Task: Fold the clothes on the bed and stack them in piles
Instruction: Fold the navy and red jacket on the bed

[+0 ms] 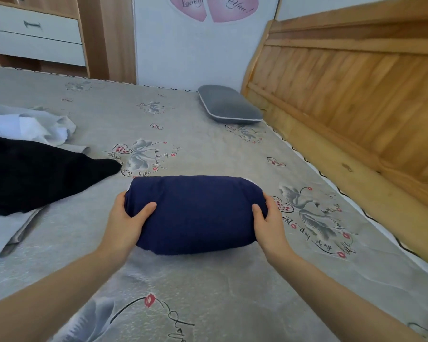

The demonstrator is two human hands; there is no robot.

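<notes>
from the head view i see my left hand [126, 222] and right hand [267, 219] gripping the two ends of a folded navy garment [195, 213], thumbs curled over its top, in the middle of the bed [208, 280]. to the left lie a black garment [35, 174] and, beyond it, crumpled white clothes [27, 124]. a grey pillow [229, 104] sits far right, beside the wooden headboard [344, 95].

The bed [208, 149] carries a grey pillow [229, 106] at its far corner by the headboard, black cloth [35, 174] and white cloth [27, 123] at the left edge, and a navy bundle [198, 213] mid-bed.
</notes>
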